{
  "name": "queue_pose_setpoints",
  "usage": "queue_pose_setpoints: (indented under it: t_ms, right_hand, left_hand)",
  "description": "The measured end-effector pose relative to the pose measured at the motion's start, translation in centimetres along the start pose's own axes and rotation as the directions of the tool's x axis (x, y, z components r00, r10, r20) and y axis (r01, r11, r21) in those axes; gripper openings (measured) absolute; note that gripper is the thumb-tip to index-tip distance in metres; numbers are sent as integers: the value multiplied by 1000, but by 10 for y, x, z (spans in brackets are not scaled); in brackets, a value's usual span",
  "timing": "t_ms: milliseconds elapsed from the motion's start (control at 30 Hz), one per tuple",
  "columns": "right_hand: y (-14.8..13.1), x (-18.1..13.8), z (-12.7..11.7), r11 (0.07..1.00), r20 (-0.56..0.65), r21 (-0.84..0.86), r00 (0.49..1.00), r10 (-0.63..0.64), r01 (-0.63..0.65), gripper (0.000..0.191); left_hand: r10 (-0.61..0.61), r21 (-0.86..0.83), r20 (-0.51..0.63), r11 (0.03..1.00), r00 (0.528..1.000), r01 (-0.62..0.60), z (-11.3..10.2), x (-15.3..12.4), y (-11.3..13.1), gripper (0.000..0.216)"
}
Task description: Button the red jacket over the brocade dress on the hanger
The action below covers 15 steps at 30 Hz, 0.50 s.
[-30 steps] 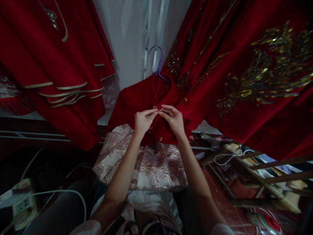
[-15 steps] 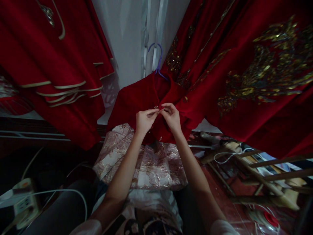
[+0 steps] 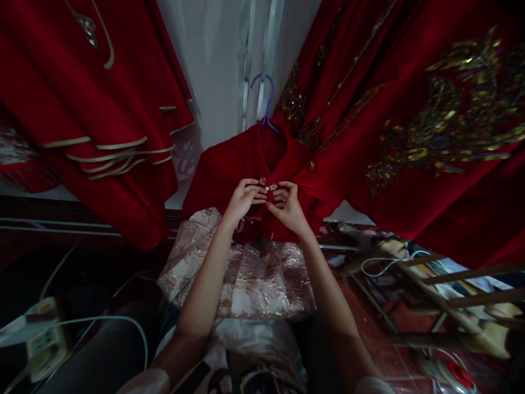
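A small red velvet garment (image 3: 229, 164) hangs on a purple hanger (image 3: 266, 104) straight ahead. At its front closure sits a small beaded clasp (image 3: 267, 185). My left hand (image 3: 243, 200) and my right hand (image 3: 287, 206) meet at that clasp, both with fingers curled and pinching the fabric edges on either side of it. Below the red garment lies a pale pink and gold brocade cloth (image 3: 246, 273), under my forearms.
Large red velvet robes hang on the left (image 3: 90, 109) and, with gold embroidery, on the right (image 3: 410, 120). A white power strip with cables (image 3: 41, 339) lies at lower left. Wooden slats (image 3: 451, 295) and a white cable are at lower right.
Both hands have shifted slightly downward and turned, fingers now curled under the clasp, which shows more clearly between them. The garments have not moved.
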State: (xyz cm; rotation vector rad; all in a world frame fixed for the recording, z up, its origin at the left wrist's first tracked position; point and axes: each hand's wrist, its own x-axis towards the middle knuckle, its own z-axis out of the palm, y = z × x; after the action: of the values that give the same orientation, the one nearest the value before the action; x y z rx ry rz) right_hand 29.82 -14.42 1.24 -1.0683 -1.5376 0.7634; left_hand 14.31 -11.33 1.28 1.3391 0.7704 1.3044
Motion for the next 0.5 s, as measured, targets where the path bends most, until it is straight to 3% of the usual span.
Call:
queue_pose_setpoints:
  t_ms: [100, 200, 267, 400, 500]
  right_hand:
    - [-6, 1, -15, 1000, 8, 19, 1000, 21, -21, 48]
    - [-13, 1, -36, 999, 4, 31, 1000, 26, -26, 40]
    - [-18, -1, -50, 999, 10, 23, 999, 32, -33, 35]
    - [-34, -6, -61, 999, 41, 16, 998, 50, -51, 22]
    - [-41, -12, -50, 995, 210, -17, 972, 100, -99, 16]
  left_hand:
    - [41, 53, -83, 998, 996, -36, -5, 5, -5, 13]
    - [118, 259, -194, 964, 974, -65, -15, 10, -12, 11]
    - [146, 449, -186, 892, 972, -48, -24, 10, -16, 12]
    - [70, 696, -183, 714, 981, 79, -41, 7, -20, 8]
    - [82, 754, -234, 645, 969, 128, -49, 6, -25, 12]
